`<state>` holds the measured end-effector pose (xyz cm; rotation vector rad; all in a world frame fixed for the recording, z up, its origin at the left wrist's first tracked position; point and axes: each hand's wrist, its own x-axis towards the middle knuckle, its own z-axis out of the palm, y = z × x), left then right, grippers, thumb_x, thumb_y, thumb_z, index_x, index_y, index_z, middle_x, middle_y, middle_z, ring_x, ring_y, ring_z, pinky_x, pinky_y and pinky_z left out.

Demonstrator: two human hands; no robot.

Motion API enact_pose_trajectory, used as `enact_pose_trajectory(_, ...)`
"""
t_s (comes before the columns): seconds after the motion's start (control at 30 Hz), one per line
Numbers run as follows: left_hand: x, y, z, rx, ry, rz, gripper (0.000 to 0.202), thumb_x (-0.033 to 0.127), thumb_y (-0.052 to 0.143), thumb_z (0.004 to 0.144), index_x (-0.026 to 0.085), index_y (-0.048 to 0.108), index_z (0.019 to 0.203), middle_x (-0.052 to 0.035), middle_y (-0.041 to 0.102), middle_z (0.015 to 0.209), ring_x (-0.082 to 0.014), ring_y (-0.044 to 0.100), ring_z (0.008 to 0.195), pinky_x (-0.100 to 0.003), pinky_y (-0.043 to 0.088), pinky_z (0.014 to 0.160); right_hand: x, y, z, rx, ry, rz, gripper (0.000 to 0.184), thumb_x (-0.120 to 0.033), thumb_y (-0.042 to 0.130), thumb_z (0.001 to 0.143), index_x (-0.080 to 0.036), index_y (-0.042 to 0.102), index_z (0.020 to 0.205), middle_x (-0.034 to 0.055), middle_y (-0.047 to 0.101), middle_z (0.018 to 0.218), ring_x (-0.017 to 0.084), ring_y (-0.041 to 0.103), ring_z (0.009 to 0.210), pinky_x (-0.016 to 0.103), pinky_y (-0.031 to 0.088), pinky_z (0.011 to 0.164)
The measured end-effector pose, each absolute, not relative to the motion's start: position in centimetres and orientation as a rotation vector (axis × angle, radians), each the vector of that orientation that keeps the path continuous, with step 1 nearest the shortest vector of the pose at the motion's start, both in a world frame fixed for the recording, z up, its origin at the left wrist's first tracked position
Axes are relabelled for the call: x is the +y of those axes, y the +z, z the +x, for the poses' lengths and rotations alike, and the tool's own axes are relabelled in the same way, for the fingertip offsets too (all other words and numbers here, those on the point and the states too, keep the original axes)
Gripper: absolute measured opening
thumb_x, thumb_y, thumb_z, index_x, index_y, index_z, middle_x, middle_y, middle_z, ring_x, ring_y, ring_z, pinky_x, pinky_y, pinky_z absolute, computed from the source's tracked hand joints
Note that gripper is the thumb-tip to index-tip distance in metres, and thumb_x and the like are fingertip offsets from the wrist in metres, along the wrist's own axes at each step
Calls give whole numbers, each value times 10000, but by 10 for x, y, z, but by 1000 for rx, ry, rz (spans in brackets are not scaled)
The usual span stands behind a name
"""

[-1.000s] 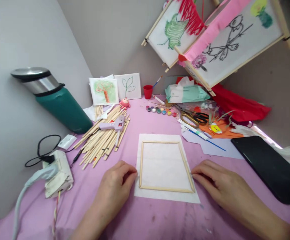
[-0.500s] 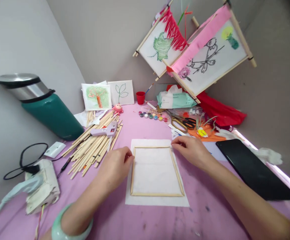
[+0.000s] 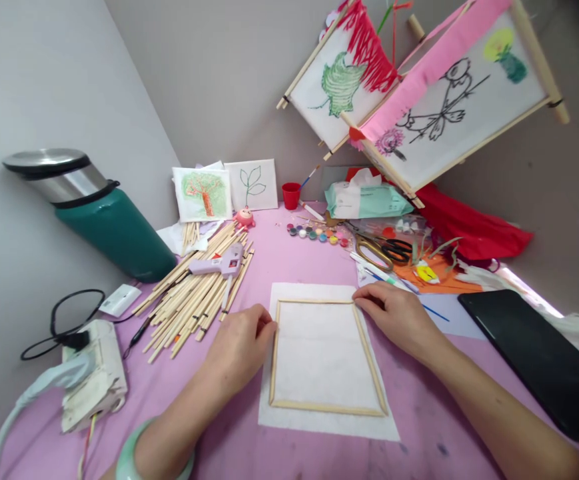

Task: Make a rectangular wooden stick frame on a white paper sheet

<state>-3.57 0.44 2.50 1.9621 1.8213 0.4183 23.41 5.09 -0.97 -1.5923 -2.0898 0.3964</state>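
Observation:
A four-sided frame of thin wooden sticks [image 3: 327, 408] lies flat on a sheet of white paper or cloth [image 3: 326, 353], which reaches past it on all sides. My left hand [image 3: 244, 343] is closed at the frame's left stick, thumb and fingertips pinched on it in its upper half. At the top right corner, the fingertips of my right hand [image 3: 394, 312] pinch the frame where two sticks meet. The fingers curled under each hand are partly hidden. A pale green bangle [image 3: 139, 450] circles my left wrist.
Left of the sheet lie a pile of wooden sticks [image 3: 184, 313] with a glue gun [image 3: 226, 262], a power strip [image 3: 102, 373] and a teal bottle [image 3: 114, 230]. To the right are a black tablet [image 3: 529, 353] and scissors [image 3: 374, 252]. Picture panels [image 3: 449, 113] hang above paint pots [image 3: 312, 234].
My view has shifted slightly, so most things sit further right in the picture. Both hands stay at the same places on the stick frame.

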Motion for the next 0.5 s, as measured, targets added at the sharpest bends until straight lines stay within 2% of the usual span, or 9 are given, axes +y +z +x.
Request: enact_pose_trajectory(0.5, 5, 21, -34, 1807, 456, 1980, 176, 248, 473, 844, 191, 616, 760, -21, 675, 704, -169, 589, 638, -284, 370, 591, 51, -13, 232, -2129, 383, -1584, 213, -267, 448, 870, -200, 647, 839, 48, 657, 874, 201, 602, 815, 336, 452, 754)
